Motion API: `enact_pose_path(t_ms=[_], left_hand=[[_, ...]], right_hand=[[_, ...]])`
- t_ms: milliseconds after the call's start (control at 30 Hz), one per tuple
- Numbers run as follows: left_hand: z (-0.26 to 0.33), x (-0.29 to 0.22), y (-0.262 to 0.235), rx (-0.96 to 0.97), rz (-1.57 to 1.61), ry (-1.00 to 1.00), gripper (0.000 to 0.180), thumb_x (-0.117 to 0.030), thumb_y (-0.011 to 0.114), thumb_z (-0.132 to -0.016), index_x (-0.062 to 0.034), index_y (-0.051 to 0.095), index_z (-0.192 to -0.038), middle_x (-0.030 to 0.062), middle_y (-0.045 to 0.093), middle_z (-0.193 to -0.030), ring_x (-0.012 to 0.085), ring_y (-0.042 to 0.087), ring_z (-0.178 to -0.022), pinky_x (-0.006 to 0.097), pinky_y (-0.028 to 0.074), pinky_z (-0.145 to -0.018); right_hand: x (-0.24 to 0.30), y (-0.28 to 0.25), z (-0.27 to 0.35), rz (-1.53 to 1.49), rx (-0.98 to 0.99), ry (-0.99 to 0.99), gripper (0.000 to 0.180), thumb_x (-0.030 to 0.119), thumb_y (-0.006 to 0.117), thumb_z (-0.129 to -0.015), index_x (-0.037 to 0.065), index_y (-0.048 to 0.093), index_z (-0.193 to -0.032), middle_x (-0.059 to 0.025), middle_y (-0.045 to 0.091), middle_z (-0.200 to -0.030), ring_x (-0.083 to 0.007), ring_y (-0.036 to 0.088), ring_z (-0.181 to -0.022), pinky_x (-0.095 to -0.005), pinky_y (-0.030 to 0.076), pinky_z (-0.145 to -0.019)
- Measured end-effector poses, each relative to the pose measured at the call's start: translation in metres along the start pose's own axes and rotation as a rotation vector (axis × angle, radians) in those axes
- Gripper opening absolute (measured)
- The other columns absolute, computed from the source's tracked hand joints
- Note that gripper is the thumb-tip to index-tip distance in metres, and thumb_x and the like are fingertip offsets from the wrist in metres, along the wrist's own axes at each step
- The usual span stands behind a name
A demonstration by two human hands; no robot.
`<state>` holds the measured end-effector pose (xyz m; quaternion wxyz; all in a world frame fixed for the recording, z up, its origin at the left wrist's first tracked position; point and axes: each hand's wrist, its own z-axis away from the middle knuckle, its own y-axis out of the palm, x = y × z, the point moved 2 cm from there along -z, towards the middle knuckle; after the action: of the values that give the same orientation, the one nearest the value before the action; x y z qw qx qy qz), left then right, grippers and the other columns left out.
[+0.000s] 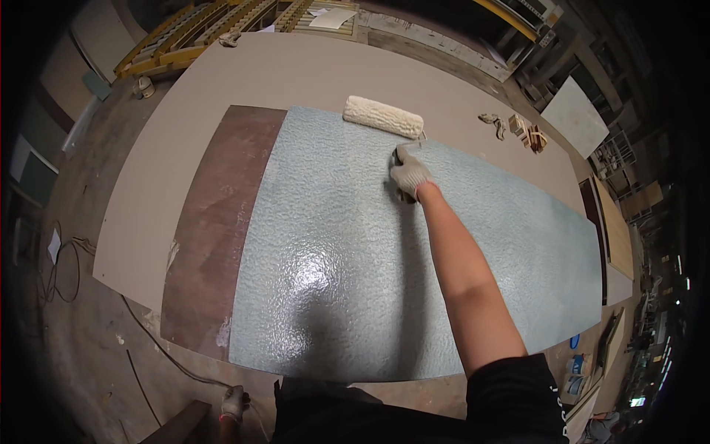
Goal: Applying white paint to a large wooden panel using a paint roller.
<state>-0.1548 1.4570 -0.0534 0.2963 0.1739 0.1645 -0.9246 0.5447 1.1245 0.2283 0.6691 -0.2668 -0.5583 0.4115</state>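
My right hand [410, 176], in a knitted work glove, is closed round the dark handle of a paint roller. Its fluffy cream roller sleeve [383, 117] lies at the far edge of a pale blue-grey panel [347, 192]. The panel has a wet, stippled sheen, brightest left of centre. Low at the left, beside my body, my gloved left hand [234, 403] is closed on a dark cord [177, 362]. That cord runs up and left under the boards.
Beneath the panel lie a brown board [214, 214] and a large beige sheet [148, 170]. Wood blocks [529, 135] and a crumpled glove [494, 124] rest on its far right. A yellow roller conveyor [185, 41] stands far left, a can [145, 87] on the floor nearby.
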Motion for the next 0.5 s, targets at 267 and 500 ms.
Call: enact_pose_path(t_ms=[267, 500], left_hand=[[0.006, -0.011, 0.013, 0.057, -0.045, 0.034, 0.025, -0.033, 0.067, -0.097, -0.0124, 0.063, -0.111, 0.0032, 0.067, -0.081, 0.0156, 0.064, -0.065, 0.031, 0.05, -0.057], [0.001, 0.005, 0.028, 0.271, -0.286, -0.074, 0.025, -0.029, 0.066, -0.097, -0.0084, 0.066, -0.11, 0.006, 0.068, -0.084, 0.0186, 0.065, -0.069, 0.032, 0.052, -0.059]], right_hand=[[-0.058, -0.012, 0.156, 0.158, 0.097, -0.178, 0.076, 0.024, 0.048, -0.091, 0.017, 0.024, -0.163, -0.0355, 0.058, -0.133, -0.0496, 0.06, -0.122, -0.0491, 0.043, -0.11], [-0.094, -0.013, 0.428, 0.04, 0.203, 0.068, 0.065, 0.026, 0.06, -0.096, 0.006, 0.04, -0.155, -0.0319, 0.068, -0.105, -0.049, 0.068, -0.097, -0.0523, 0.053, -0.089]])
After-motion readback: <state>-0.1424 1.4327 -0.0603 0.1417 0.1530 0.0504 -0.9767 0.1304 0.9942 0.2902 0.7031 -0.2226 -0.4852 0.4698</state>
